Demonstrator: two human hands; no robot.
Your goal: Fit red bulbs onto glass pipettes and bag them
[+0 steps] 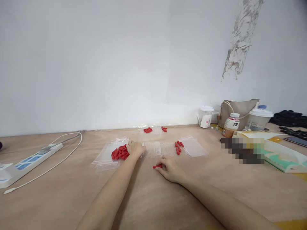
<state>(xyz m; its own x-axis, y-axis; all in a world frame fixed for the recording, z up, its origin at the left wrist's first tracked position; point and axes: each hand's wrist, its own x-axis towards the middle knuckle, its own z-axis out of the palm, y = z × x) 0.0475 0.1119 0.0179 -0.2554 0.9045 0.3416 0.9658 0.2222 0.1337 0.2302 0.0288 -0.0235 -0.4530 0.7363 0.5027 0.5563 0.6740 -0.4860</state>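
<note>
My right hand (169,169) pinches a red rubber dropper bulb (155,166) just above the table. At the right edge of a heap of red bulbs (119,152), my left hand (135,148) reaches down with thumb and fingers apart, its fingertips partly hidden. The heap lies on a stack of clear plastic zip bags (102,156). Between the hands and a few loose red bulbs (178,148) runs a row of thin clear dropper tubes (159,149), laid side by side. More clear bags (195,147) lie to the right of them.
By the wall are small red bulb groups (148,130) on clear plastic. A power strip (33,161) with a white cable (72,156) lies left. To the right stand a lidded cup (205,117), a bottle (231,125), a grey bag (243,110) and a white-green tray (285,159).
</note>
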